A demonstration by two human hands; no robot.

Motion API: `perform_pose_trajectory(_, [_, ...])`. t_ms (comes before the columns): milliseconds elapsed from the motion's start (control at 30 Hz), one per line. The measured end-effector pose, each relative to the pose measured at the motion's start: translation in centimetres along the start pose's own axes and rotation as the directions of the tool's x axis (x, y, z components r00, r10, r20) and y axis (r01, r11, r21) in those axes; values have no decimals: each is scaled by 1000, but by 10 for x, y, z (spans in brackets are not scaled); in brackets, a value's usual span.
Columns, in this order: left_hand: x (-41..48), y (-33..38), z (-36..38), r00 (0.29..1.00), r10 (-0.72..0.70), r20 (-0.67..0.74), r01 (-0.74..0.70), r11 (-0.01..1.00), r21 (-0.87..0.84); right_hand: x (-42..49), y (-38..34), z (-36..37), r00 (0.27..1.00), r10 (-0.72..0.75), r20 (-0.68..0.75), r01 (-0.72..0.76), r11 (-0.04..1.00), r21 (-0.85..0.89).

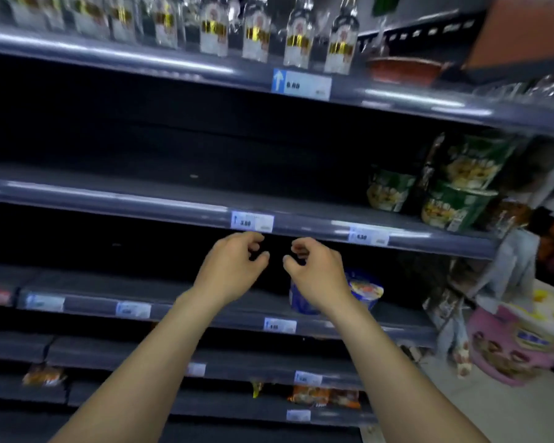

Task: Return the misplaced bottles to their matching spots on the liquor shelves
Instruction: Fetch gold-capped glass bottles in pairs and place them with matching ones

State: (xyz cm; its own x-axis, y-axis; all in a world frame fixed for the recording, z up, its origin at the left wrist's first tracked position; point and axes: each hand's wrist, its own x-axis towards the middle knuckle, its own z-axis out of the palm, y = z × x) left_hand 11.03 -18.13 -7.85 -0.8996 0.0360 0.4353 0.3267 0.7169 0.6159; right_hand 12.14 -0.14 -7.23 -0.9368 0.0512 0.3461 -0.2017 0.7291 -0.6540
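Shelves [109, 199], dark grey, with bottles [296, 36] along the top

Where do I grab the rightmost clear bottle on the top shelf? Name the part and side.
Probably grip the rightmost clear bottle round its labelled body, coming from the front and right: it stands upright near the top shelf edge, a neighbouring bottle crowds its left, and there's a gap before the red bowl.
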Motion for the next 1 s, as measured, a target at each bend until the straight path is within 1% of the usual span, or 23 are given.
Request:
perform_pose_trajectory(100, [42, 25, -15, 996, 60, -71, -59, 998, 9, 31, -16, -24, 996, -59, -73, 59, 998, 0])
perform_pose_trajectory(233, [89, 56, -33, 984, 123, -128, -122, 992, 22, 68, -35, -52, 984, -128, -123, 128, 992, -1])
perform_pose_trajectory(433, [144, 93, -60, 947, 213, -241, -219, 976, 3, 109, -63, -93, 944, -240, -227, 239, 970, -31])
perform_pose_trajectory(533, [169, 113, -74, 894, 301, -331, -302, 952, 47, 125, -81, -119, 900, -298, -319, 299, 953, -46])
perform_pose_trajectory(667, [201, 142, -100, 787, 409, -462, -407, 907, 110, 151, -110, -153, 798, -379, -468, 398, 915, -63])
perform_pose_trajectory(733, [218, 153, -110, 756, 418, -504, -414, 901, 127, 167, -122, -164, 757, -387, -526, 404, 911, -89])
perform_pose_trajectory(767, [226, 158, -113, 763, 398, -510, -391, 912, 127, 176, -126, -168, 745, -386, -544, 395, 913, -107])
perform_pose_trajectory(867, [249, 168, -115, 830, 310, -464, -270, 951, 153, 204, -132, -170, 736, -364, -571, 342, 928, -150])
perform_pose_trajectory(933, [259, 170, -110, 860, 276, -429, -220, 959, 176, 220, -133, -168, 757, -326, -566, 291, 944, -155])
perform_pose_trajectory(1000, [268, 170, -104, 876, 253, -410, -174, 959, 222, 234, -132, -165, 775, -291, -561, 249, 957, -152])
